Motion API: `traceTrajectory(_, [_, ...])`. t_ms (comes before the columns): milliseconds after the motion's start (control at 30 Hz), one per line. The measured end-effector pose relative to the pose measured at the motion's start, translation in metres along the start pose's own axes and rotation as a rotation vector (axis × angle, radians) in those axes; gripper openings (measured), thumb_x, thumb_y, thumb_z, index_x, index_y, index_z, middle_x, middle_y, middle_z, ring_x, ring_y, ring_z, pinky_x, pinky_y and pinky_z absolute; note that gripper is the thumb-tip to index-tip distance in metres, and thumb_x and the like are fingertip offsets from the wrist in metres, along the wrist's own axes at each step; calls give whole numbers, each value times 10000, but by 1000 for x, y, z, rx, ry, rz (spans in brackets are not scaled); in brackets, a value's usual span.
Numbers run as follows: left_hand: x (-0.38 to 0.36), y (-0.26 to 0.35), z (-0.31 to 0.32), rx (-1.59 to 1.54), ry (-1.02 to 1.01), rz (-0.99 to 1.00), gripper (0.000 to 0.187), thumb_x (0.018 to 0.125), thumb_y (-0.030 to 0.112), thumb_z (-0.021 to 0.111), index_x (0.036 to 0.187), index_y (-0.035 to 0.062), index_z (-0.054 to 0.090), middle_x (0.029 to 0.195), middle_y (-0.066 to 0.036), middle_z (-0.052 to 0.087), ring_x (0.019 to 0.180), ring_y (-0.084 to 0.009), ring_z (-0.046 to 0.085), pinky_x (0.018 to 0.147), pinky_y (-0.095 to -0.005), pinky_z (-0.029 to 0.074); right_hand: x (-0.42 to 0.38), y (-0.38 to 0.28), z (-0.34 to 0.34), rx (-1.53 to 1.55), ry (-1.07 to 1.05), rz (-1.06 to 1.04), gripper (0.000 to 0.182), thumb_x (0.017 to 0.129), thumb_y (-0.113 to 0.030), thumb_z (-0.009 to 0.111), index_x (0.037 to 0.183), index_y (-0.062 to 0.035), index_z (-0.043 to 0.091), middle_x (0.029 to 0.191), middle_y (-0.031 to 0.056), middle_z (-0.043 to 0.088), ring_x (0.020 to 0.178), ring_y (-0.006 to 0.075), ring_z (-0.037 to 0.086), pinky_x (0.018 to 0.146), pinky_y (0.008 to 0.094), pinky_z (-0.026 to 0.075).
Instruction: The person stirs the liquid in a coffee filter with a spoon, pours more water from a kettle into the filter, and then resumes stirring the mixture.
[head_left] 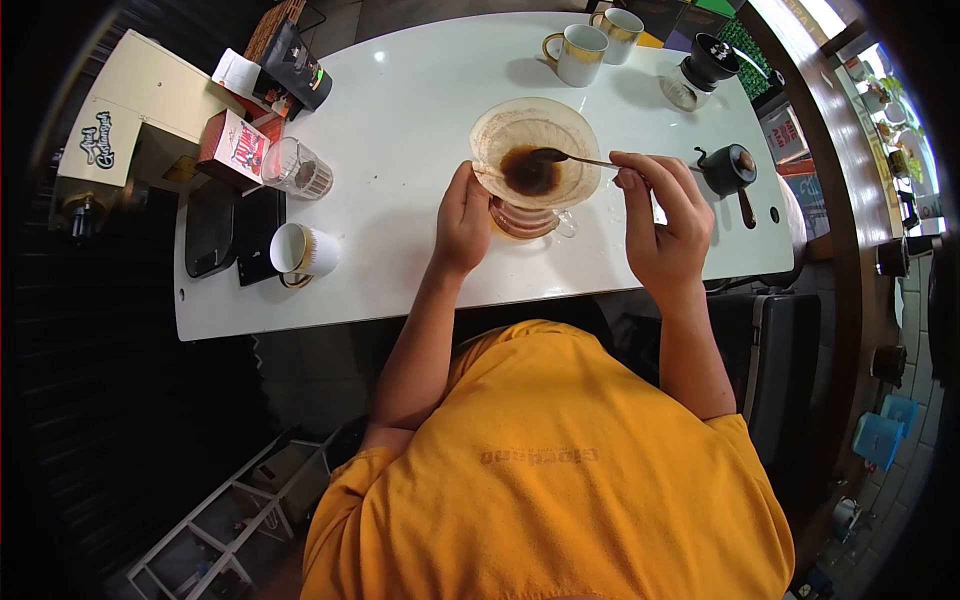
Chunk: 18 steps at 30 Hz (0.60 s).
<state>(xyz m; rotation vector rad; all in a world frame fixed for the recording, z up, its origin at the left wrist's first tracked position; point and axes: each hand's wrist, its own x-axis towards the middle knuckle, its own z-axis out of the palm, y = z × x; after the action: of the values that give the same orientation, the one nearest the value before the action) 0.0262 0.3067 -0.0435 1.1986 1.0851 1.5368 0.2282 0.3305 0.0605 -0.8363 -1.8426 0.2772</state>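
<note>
A cone-shaped paper coffee filter (498, 128) with wet dark coffee grounds (526, 180) at its bottom sits over a glass coffee server (525, 222) with a clear handle. My left hand (464, 222) has its fingers closed at the left side of the filter, by the dripper's edge; its fingertips are partly hidden. In my right hand (668, 215) the thin handle of a spoon (588, 160) is pinched between thumb and fingers. The spoon's bowl reaches into the filter, down at the grounds.
White mugs with gold trim (582, 55) stand at the back, near a hand coffee grinder (709, 62). A black gooseneck kettle (727, 170) is on the right. At left are a drinking glass (297, 168), a tipped white mug (304, 250), a red-and-white box (236, 148) and a black scale (262, 232).
</note>
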Motion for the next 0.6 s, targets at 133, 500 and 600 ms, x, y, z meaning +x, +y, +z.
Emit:
traceTrajectory(133, [-2,-2,1,-14,-11,-8,262,1030,197,313,1008,23,508,838,6,518,749,-55,445,692,-206,404,-2,0,3,8,6,3,123,815,30,635,924,-8,677,785,91,646,700,209,604,622,289,477])
traceTrajectory(500, [-1,0,-3,-1,-20,19,272,1031,201,306,1019,19,507,842,-1,520,752,-63,449,692,-212,404,-4,3,3,23,10,14,132,814,33,634,930,-14,678,793,90,648,702,208,607,624,287,477])
traceTrajectory(600, [1,0,-2,26,-21,41,286,1029,215,301,1067,27,514,844,12,520,717,-53,414,651,-204,371,-6,4,0,22,13,13,133,816,31,635,933,-15,679,793,90,648,701,206,607,624,285,477])
